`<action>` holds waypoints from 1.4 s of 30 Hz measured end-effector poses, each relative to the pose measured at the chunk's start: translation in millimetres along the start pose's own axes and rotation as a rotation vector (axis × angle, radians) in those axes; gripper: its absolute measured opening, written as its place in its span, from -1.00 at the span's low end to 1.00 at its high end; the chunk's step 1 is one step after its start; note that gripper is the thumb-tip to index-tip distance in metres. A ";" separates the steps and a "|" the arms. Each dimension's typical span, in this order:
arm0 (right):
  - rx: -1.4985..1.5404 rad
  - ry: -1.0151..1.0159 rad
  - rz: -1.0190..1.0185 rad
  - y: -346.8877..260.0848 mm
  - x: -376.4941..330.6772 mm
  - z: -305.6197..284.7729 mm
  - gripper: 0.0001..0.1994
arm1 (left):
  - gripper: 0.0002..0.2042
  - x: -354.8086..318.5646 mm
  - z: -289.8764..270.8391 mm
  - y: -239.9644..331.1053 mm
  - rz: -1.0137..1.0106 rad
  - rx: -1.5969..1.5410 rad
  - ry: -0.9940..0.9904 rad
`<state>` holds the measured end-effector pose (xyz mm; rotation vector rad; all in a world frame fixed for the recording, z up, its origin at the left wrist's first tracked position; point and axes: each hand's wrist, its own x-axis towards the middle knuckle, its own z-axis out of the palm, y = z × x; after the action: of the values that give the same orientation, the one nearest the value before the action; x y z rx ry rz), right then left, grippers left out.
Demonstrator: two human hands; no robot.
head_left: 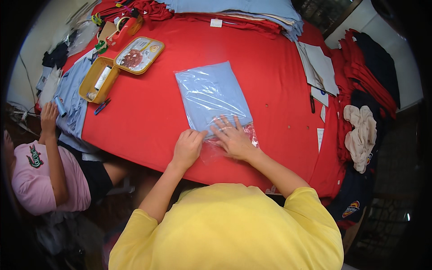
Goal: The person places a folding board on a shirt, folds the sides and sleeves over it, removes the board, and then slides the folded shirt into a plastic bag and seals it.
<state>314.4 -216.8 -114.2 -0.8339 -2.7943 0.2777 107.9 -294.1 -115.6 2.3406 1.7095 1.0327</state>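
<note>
A folded light-blue garment [211,92] lies flat inside a clear plastic bag [250,134] on the red-covered table. The bag's open-looking end, a loose strip of film, faces me. My left hand [189,146] is closed at the lower left corner of the bag, fingers pinched on the film. My right hand [234,138] lies with fingers spread over the near edge of the garment, pressing on the bag.
A yellow box [85,88] with its lid [139,55] open stands at left, beside a blue cutter [102,106]. Folded blue cloth [234,6] is stacked at the far edge. Papers [317,67] and dark clothes lie right. A person in pink [49,180] sits left.
</note>
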 end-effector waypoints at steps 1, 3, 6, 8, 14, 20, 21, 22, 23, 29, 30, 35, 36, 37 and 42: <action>0.024 -0.005 0.020 2.2 -3.3 -1.0 -0.38 | -0.62 0.9 1.4 1.2 0.016 0.028 -0.020; 0.074 -0.014 0.062 6.9 -10.2 -4.1 -0.33 | -0.57 1.8 2.9 6.3 0.037 0.064 -0.027; 0.000 -0.081 0.037 7.7 -16.4 -13.7 -0.32 | -0.52 5.5 0.7 9.3 0.082 0.119 -0.032; -0.133 -0.189 0.073 1.7 -20.0 -28.6 -0.33 | -0.50 3.6 0.8 7.5 0.082 0.135 -0.018; -0.177 -0.251 -0.026 12.1 -31.7 -28.3 -0.33 | -0.56 3.7 1.2 2.6 0.101 0.071 0.010; -0.212 -0.242 0.009 -4.8 -42.8 -33.1 -0.38 | -0.61 4.1 8.3 -5.5 0.108 0.019 -0.061; -0.185 -0.301 -0.007 -12.1 -45.5 -37.0 -0.40 | -0.62 5.0 5.1 -6.3 0.120 0.025 -0.068; -0.164 -0.363 -0.023 -17.3 -48.7 -43.9 -0.43 | -0.63 7.1 4.0 -7.3 0.132 0.026 -0.070; -0.143 -0.424 -0.039 -19.6 -46.9 -52.4 -0.45 | -0.64 7.9 2.8 -9.7 0.146 0.029 -0.070; 0.187 -0.041 0.059 29.9 91.9 -88.5 -0.50 | -0.66 27.1 3.3 -36.5 0.139 -0.004 -0.044; -0.033 0.133 0.054 53.2 118.8 -68.3 -0.51 | -0.65 37.4 3.7 -41.0 0.151 -0.023 -0.051; -0.165 0.134 0.279 59.8 201.1 -15.9 -0.35 | -0.64 38.7 -0.8 -52.1 0.080 -0.068 -0.128; -0.193 0.078 0.283 53.1 200.1 -8.4 -0.33 | -0.64 32.3 -2.1 -51.7 0.064 -0.057 -0.134; -0.194 0.071 0.285 52.7 200.5 -5.6 -0.32 | -0.64 26.6 -3.5 -51.4 0.051 -0.046 -0.140; -0.145 0.062 0.269 61.8 201.9 -7.1 -0.27 | -0.58 26.4 -14.9 -43.0 0.062 -0.021 -0.206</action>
<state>183.1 -52.7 -92.3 -1.2323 -2.6670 0.0889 68.5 -259.6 -109.8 2.4041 1.5546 0.7809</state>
